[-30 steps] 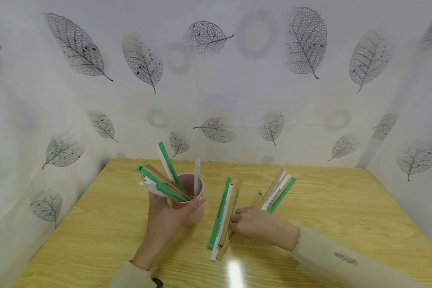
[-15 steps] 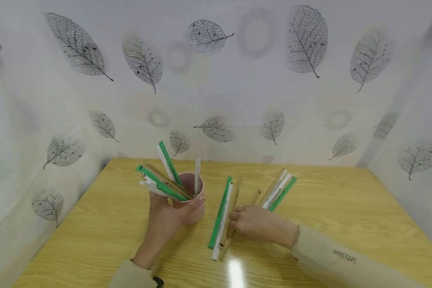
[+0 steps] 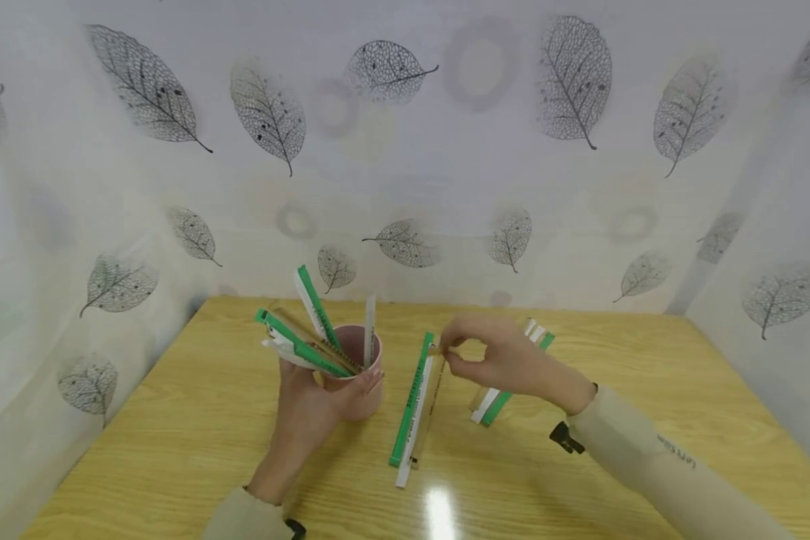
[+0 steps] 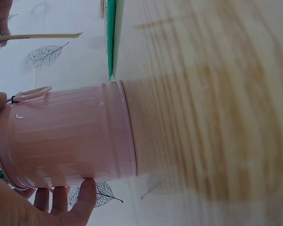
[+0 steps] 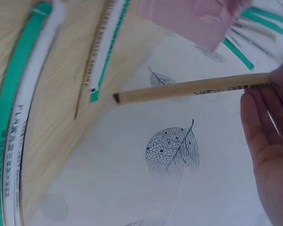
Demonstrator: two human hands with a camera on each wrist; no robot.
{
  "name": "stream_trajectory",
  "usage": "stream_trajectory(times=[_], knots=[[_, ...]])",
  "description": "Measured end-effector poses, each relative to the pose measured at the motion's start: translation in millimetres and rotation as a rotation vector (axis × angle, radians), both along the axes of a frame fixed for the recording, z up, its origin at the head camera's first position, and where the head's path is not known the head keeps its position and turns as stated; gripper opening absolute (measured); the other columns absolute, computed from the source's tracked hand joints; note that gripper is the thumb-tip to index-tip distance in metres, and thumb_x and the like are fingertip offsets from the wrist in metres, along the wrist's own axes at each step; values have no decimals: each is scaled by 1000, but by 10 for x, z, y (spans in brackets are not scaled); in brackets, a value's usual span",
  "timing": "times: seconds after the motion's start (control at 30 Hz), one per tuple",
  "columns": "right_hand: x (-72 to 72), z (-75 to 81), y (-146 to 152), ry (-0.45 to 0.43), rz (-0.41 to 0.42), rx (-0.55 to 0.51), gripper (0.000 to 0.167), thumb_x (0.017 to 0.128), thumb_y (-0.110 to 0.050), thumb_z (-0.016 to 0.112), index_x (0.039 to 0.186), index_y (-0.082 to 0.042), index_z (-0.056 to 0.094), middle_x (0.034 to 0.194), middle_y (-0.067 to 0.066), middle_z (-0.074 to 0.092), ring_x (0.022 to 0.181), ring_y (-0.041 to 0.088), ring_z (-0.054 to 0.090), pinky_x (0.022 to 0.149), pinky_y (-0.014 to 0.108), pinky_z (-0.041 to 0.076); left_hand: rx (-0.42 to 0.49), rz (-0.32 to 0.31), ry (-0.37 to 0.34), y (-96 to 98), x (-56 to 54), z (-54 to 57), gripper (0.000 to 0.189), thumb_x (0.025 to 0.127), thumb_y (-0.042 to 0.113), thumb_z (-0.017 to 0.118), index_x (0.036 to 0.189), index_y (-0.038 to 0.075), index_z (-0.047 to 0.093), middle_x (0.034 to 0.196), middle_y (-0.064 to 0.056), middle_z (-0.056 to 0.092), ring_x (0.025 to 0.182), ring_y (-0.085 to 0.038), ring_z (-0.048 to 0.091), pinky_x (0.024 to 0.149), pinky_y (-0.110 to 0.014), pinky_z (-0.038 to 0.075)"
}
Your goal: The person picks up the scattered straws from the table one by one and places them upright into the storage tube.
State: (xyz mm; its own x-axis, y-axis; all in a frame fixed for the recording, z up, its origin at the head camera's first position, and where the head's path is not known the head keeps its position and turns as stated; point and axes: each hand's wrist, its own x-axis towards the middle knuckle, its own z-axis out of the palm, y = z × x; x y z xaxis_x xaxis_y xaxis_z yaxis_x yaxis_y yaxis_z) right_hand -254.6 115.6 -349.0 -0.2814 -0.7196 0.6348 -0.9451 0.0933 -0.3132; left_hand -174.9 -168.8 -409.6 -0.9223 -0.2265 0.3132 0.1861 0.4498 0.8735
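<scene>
In the head view my left hand (image 3: 307, 412) grips a small pink bucket (image 3: 361, 401) that stands upright on the table. Thumb and fingers curl round its sides near the rim. Several green, white and brown paper-wrapped straws (image 3: 317, 307) lean out of it in different directions. My right hand (image 3: 506, 360) is to the right of the bucket, above the table, and pinches one end of a brown paper-wrapped straw (image 5: 179, 90). Its far end with a black tip sticks out free in the right wrist view. The same straw (image 4: 43, 36) shows end-on to the bucket's side in the left wrist view.
Green, white and brown wrapped straws (image 3: 415, 409) lie side by side on the wooden table (image 3: 580, 465) between bucket and right hand. A second group of wrapped straws (image 3: 496, 405) lies partly under the right forearm. A leaf-patterned cloth (image 3: 459, 180) surrounds the table's back and sides.
My right hand has risen from the table and moved back and slightly right, lifting a brown wrapped straw from among those lying there. The left hand and bucket stay in place.
</scene>
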Motion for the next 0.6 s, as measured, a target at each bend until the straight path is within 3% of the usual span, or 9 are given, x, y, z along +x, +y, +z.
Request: stream_trajectory(times=[0.13, 0.27, 0.4, 0.6], knots=[[-59, 99, -11, -255, -72, -204, 18, 85, 13, 68, 97, 0, 70, 93, 15, 74, 87, 11, 73, 79, 24, 61, 9, 6, -5, -10, -1, -7, 88, 71, 44, 94, 143, 22, 49, 152, -12, 32, 139, -23, 41, 116, -56, 38], [-92, 199, -69, -467, -126, -362, 11, 89, 12, 66, 98, 5, 70, 94, 11, 76, 86, 11, 74, 80, 26, 61, 10, -4, -1, -16, 0, -13, 87, 71, 43, 94, 143, 22, 50, 152, -11, 32, 139, -22, 40, 116, -55, 37], [-113, 293, -186, -581, -106, -450, 8, 92, 8, 67, 101, 8, 68, 95, -4, 76, 90, 12, 74, 86, 34, 62, 10, -14, 8, -14, 5, -21, 80, 73, 42, 93, 140, 22, 54, 151, -10, 32, 139, -21, 37, 116, -56, 36], [-130, 416, -383, -643, -58, -513, 13, 92, 9, 65, 102, 1, 69, 97, -5, 75, 93, 12, 74, 91, 39, 60, 36, -25, 21, 0, -3, -9, 79, 73, 39, 94, 140, 20, 55, 152, -8, 31, 139, -19, 38, 115, -53, 37]])
